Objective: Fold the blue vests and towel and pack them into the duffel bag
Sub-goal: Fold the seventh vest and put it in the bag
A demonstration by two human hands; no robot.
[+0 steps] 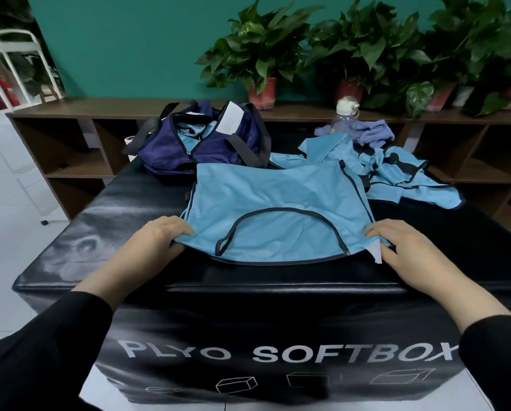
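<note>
Left hand and right hand each pinching a near corner of flat blue vest between them

bare box top left; duffel bag, vest pile crowd the back

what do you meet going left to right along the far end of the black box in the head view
duffel bag → water bottle → purple towel → crumpled blue vests
</note>
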